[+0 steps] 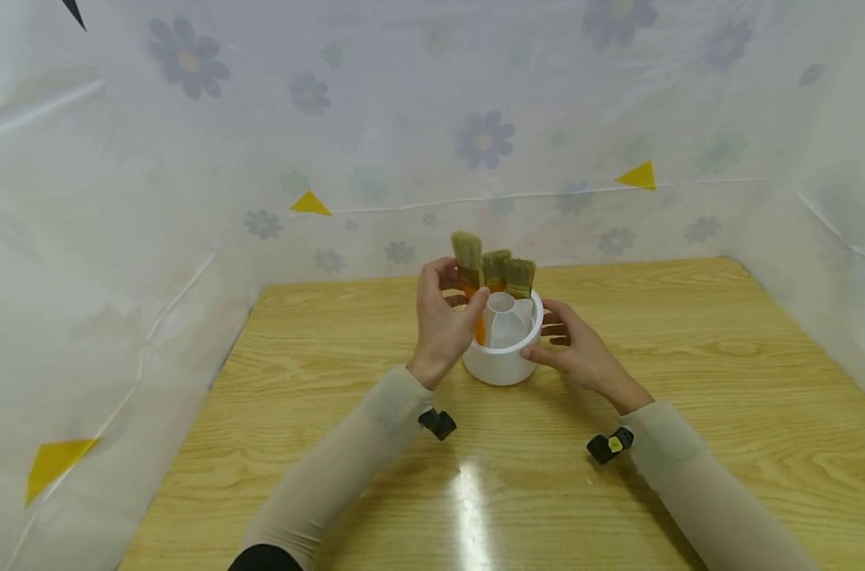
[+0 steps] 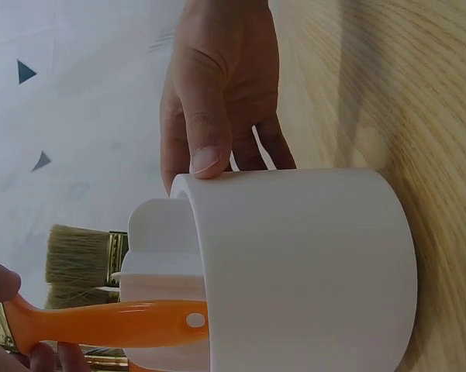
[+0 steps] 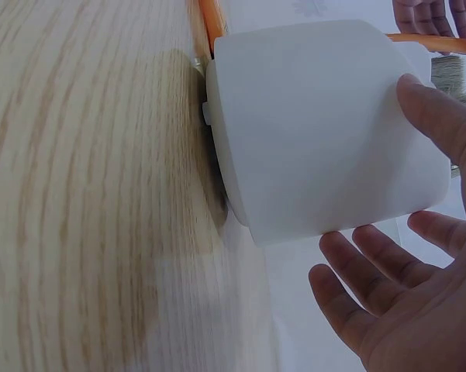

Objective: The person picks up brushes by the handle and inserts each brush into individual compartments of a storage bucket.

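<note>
A white round holder [image 1: 499, 369] with an inner divider stands upright on the table. My left hand [image 1: 442, 325] pinches a paintbrush [image 1: 466, 252] with pale bristles, held bristles up at the holder's left side. In the left wrist view its orange handle [image 2: 116, 322] has a holed end right at the holder's rim. Two more paintbrushes, one in the middle [image 1: 496, 270] and one to the right [image 1: 521, 279], stand bristles up in the holder. My right hand [image 1: 582, 349] grips the holder's right side, thumb [image 3: 430, 108] on the near wall and fingers round the far side.
A wood-grain table [image 1: 689, 341] lies under the holder. Pale plastic sheeting [image 1: 403, 119] with flower prints encloses the back and sides. Yellow triangles [image 1: 311, 204] mark the sheeting. An orange piece [image 3: 212, 19] shows beyond the holder's base in the right wrist view.
</note>
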Motion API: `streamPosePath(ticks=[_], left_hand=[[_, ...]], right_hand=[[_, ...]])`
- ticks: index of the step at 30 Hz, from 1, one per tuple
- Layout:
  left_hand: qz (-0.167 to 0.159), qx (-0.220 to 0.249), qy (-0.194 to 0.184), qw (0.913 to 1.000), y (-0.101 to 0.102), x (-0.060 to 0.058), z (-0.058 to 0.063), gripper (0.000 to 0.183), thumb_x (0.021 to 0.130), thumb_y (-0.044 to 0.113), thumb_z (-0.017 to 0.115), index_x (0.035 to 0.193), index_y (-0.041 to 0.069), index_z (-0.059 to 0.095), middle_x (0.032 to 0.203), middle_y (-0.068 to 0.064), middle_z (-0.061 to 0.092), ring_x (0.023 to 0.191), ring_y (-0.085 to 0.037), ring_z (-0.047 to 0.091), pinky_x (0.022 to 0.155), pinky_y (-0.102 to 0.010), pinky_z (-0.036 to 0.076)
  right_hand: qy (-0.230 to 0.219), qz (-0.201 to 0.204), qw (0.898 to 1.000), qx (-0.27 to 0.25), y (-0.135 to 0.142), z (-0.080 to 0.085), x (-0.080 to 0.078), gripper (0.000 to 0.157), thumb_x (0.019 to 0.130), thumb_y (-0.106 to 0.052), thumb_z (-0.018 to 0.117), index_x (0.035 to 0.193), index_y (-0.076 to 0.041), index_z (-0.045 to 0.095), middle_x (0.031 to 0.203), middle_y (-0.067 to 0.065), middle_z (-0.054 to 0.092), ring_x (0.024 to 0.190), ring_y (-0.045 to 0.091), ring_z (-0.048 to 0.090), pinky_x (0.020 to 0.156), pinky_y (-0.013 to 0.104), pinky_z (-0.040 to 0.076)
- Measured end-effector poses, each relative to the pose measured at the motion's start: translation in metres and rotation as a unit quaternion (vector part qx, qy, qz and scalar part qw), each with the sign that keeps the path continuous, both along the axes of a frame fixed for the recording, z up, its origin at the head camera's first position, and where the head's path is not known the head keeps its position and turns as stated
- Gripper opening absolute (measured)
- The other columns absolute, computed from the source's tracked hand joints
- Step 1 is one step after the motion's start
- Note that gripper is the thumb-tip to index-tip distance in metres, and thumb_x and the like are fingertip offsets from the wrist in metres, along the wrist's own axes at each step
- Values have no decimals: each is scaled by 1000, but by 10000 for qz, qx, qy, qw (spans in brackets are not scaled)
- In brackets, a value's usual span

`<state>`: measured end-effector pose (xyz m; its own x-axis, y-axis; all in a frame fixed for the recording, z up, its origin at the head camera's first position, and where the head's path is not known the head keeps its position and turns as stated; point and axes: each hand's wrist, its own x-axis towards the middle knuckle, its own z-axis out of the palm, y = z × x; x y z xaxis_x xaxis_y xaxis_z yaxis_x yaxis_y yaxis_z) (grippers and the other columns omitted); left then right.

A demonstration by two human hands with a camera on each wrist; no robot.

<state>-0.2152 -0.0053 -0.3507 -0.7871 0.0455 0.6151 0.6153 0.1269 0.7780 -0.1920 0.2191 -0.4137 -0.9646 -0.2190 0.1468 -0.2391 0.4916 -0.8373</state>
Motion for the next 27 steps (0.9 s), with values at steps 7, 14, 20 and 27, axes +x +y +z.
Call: streamPosePath(ticks=[7, 14, 20, 27], left_hand=[[109, -90, 23, 9999, 2, 1, -5, 47, 83, 6, 72, 122, 2, 46, 106, -14, 50, 89, -27, 56, 68, -35, 54], [148, -125, -32, 9998, 4, 1, -10, 46, 83, 5, 72, 121, 2, 46, 105, -12, 50, 88, -24, 55, 68, -33, 54], [147, -119, -99, 9998, 6, 2, -13, 47, 82, 4, 73, 121, 2, 46, 105, -14, 50, 88, -26, 55, 68, -38, 54], [128, -203, -152, 9996, 6, 3, -19, 46, 82, 5, 73, 119, 2, 46, 105, -12, 48, 88, -24, 53, 69, -36, 54]], right_hand=[[-17, -10, 10000, 8, -1, 0, 0, 88, 80, -45, 74, 151, -23, 25, 134, 10, 47, 119, 34, 49, 95, 57, 41], [-30, 4, 10000, -5, -1, 1, 1, 87, 81, -45, 73, 151, -23, 25, 135, 10, 46, 120, 34, 49, 95, 56, 41], [-39, -33, 10000, 57, -2, 0, 0, 87, 81, -45, 73, 150, -23, 26, 135, 10, 46, 119, 34, 49, 95, 55, 42], [-45, -49, 10000, 63, -2, 0, 0, 89, 81, -46, 74, 151, -22, 25, 135, 10, 46, 119, 35, 49, 95, 55, 42]])
